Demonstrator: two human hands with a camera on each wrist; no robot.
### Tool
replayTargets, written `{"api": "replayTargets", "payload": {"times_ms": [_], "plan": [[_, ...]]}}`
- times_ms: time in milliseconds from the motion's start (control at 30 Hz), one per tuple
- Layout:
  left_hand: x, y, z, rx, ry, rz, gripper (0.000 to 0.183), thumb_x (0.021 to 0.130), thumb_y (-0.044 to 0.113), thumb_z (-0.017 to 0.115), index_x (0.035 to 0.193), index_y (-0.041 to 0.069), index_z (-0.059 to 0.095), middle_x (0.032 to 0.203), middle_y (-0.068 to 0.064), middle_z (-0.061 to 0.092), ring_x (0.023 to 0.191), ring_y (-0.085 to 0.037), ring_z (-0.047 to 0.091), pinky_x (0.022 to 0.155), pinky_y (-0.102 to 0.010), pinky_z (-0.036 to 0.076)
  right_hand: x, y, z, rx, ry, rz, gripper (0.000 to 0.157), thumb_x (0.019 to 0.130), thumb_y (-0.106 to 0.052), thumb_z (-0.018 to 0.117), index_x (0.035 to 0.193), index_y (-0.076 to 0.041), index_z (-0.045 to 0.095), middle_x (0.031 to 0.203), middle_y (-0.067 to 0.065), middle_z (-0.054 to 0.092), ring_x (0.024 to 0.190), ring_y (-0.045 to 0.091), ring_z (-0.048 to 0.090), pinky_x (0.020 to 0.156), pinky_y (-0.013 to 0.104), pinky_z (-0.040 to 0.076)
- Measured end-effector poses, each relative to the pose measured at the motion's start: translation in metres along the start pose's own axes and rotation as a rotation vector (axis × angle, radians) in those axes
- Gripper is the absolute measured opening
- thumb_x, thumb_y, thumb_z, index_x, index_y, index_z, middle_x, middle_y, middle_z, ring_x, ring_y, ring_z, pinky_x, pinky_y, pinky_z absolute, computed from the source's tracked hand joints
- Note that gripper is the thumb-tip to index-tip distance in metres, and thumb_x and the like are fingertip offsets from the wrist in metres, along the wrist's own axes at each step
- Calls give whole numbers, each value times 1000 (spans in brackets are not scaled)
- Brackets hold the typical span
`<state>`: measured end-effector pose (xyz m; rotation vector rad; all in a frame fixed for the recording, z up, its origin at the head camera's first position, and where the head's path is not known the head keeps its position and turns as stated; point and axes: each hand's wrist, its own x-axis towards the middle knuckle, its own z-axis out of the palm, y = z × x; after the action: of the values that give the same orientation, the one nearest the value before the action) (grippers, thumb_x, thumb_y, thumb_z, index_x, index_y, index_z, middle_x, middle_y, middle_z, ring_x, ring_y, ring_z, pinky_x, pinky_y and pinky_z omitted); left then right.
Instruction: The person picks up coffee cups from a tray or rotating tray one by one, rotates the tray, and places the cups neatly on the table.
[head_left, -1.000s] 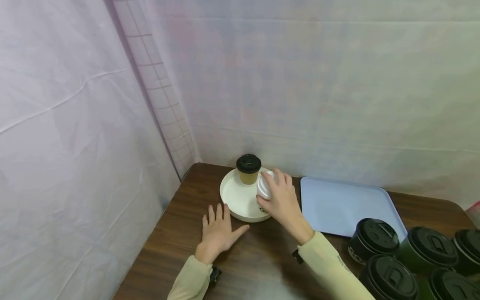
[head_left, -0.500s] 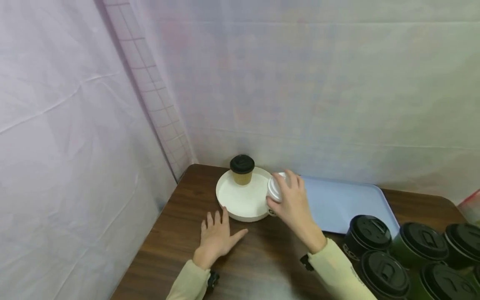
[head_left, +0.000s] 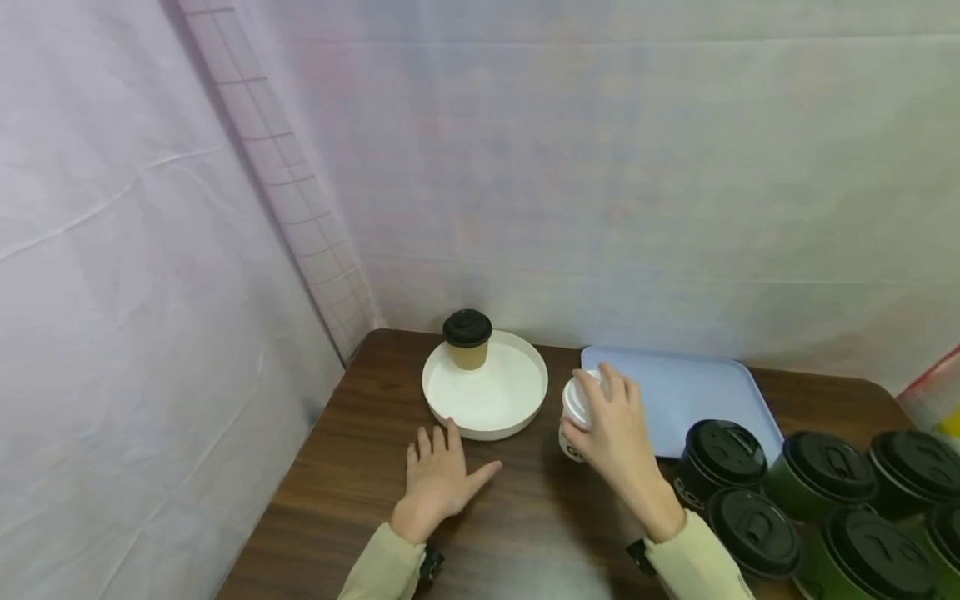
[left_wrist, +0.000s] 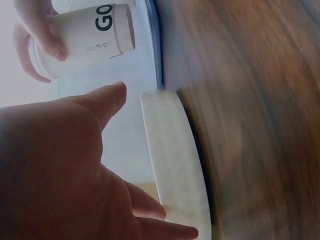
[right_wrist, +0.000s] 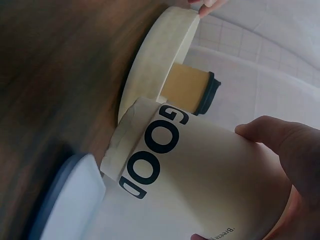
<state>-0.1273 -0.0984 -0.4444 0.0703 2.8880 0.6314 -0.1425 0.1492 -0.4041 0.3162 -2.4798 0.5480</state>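
My right hand (head_left: 618, 437) grips a white paper cup (right_wrist: 200, 170) near its white lid (head_left: 576, 404); the cup has "GOOD" printed low on its side. It is held above the table between the round white tray and the blue tray. A brown paper cup (head_left: 468, 357) with a black lid stands at the back left inside the round white tray (head_left: 495, 408). Fingers straight and spread, my left hand (head_left: 438, 483) is at that tray's front rim, with a fingertip touching or very close to it.
A light blue rectangular tray (head_left: 697, 392) lies at the back right. Several black-lidded cups (head_left: 757, 529) in dark and green colours crowd the front right. White curtains hang behind and left of the brown wooden table (head_left: 330, 492).
My right hand has carried the white cup rightward, out from over the round tray. The left hand has stayed by the rim. The view has shifted slightly to the right.
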Motion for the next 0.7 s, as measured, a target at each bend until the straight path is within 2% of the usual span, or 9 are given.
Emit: {"api": "replayTargets", "payload": {"times_ms": [400, 700], "plan": [[-7, 12, 4, -14, -2, 11, 109, 94, 70, 58, 161, -7, 22, 165, -32, 30, 155, -56, 22, 126, -68, 20, -21, 8, -7, -59, -5, 49, 65, 70, -19, 90, 130, -10, 65, 139, 32, 56, 116, 55, 56, 82, 68, 53], [-9, 18, 7, -17, -8, 47, 108, 94, 70, 58, 161, -7, 23, 165, -33, 30, 155, -56, 21, 126, -68, 19, -34, 16, -12, -108, 13, 84, 65, 68, -17, 91, 128, -9, 66, 137, 32, 58, 113, 54, 58, 77, 68, 55]]}}
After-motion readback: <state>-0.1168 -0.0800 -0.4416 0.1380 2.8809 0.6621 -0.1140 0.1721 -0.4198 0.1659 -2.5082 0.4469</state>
